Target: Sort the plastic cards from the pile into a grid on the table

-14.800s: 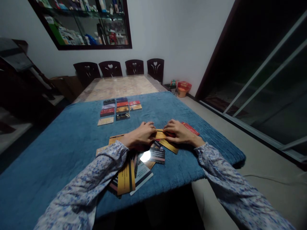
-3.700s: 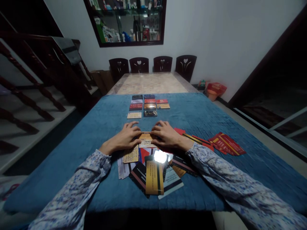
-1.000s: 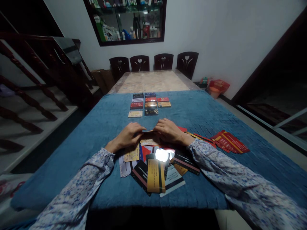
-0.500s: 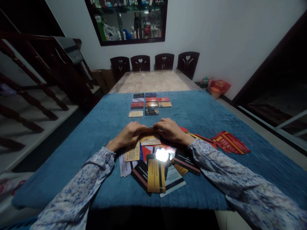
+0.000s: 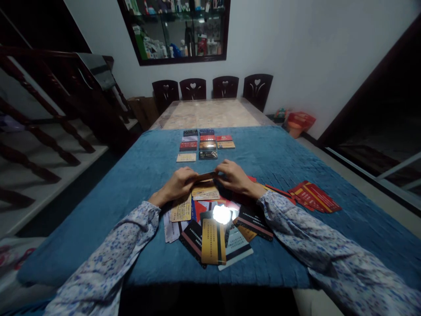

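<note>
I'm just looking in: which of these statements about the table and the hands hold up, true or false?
1. Both hands grip one card between them. True: the left hand and right hand hold a gold card lifted off the pile.
2. The table is covered by a red cloth. False: the cloth is blue.
3. A tidy grid of cards lies farther along the table. True.
4. The red cards lie at the person's left. False: they lie at the right.
5. Four chairs stand at the far end. True.
</note>
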`<state>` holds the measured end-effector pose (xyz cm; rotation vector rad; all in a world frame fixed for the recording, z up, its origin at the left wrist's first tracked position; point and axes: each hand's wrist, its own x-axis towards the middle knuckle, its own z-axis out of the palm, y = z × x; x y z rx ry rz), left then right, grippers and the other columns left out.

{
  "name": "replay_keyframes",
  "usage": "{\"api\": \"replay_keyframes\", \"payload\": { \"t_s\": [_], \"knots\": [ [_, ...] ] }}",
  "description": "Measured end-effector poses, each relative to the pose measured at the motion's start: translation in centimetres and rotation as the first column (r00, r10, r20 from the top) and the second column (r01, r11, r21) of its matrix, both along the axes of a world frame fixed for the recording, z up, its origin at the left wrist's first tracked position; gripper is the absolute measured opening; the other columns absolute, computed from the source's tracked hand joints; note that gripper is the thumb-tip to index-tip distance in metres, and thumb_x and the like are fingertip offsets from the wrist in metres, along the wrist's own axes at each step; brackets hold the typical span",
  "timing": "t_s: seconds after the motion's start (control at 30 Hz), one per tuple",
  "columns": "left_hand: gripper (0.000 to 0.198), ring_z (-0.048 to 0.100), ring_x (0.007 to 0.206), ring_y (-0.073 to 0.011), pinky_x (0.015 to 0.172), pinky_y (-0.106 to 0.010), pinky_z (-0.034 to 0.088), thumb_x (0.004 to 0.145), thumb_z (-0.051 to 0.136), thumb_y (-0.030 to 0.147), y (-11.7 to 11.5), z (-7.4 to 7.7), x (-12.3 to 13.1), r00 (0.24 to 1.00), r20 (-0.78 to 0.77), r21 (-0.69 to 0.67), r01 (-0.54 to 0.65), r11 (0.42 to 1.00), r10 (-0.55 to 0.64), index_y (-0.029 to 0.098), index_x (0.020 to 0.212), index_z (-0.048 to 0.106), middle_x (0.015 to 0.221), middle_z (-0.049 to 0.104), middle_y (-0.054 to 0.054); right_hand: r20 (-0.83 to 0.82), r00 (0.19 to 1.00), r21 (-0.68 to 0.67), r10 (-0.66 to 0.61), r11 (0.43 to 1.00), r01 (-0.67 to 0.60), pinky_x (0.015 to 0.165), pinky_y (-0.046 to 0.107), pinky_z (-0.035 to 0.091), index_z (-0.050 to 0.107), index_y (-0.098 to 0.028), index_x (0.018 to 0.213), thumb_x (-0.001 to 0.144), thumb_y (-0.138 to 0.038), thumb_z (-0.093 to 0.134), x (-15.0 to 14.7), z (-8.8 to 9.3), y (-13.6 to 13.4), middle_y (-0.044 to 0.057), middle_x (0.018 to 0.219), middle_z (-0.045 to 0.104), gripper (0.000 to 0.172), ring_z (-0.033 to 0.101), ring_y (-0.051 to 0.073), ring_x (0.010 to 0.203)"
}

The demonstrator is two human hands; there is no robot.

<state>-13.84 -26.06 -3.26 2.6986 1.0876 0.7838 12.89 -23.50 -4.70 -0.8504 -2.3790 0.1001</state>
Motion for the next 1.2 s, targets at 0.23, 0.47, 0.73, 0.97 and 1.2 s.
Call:
{"api": "replay_keyframes", "payload": {
  "t_s": [0.23,0.47,0.73,0.97,1.2],
  "knots": [
    [0.017,0.068,0.091,-0.0193,0.083,-0.033,0.056,0.092,0.058,0.013,0.6,0.0,0.5,1.000,0.021,0.019,0.013,1.000,-0.013,0.017,0.098,0.073,0.094,0.074,-0.007,-0.151,0.988,-0.039,-0.025,0.999,0.019,0.077,0.030,0.042,0.064,-0.019,0.102,0.100,-0.024,0.053,-0.4,0.7,-0.2,0.008,0.094,0.067,0.013,0.057,0.019,0.082],
    [0.015,0.070,0.093,-0.0205,0.086,-0.036,0.057,0.094,0.061,0.018,0.8,0.6,1.2,0.994,0.110,0.059,-0.013,0.998,0.006,0.016,0.102,0.073,0.099,0.076,-0.008,-0.010,0.997,0.208,-0.074,0.975,0.075,0.082,0.035,0.034,0.067,-0.019,0.111,0.104,-0.023,0.045,-0.3,1.1,0.3,0.011,0.098,0.072,0.023,0.053,0.024,0.092],
    [0.012,0.071,0.095,-0.0200,0.088,-0.035,0.058,0.093,0.066,0.020,0.8,1.0,2.7,0.976,0.210,0.159,0.022,0.987,-0.056,0.018,0.103,0.071,0.099,0.077,-0.007,0.120,0.991,0.469,-0.063,0.883,0.000,0.085,0.037,0.033,0.069,-0.021,0.119,0.104,-0.022,0.049,-0.1,2.0,-0.2,0.006,0.086,0.069,0.025,0.049,0.023,0.091],
    [0.008,0.069,0.083,-0.0187,0.079,-0.032,0.056,0.092,0.063,0.017,0.7,0.9,4.1,0.960,0.278,0.194,-0.029,0.981,-0.027,0.018,0.088,0.069,0.087,0.074,-0.005,0.015,0.999,0.399,-0.044,0.916,0.034,0.084,0.036,0.034,0.070,-0.019,0.115,0.105,-0.030,0.051,-0.9,1.3,0.0,0.008,0.091,0.073,0.024,0.053,0.021,0.089],
    [0.006,0.069,0.083,-0.0184,0.080,-0.032,0.056,0.087,0.062,0.016,0.8,0.5,2.2,0.963,0.252,0.128,-0.125,0.984,0.090,0.019,0.083,0.066,0.084,0.073,-0.003,0.082,0.992,0.146,-0.096,0.986,0.084,0.081,0.034,0.033,0.070,-0.018,0.115,0.102,-0.027,0.055,-0.6,-0.3,0.4,0.010,0.097,0.074,0.022,0.055,0.023,0.093]
  ]
}}
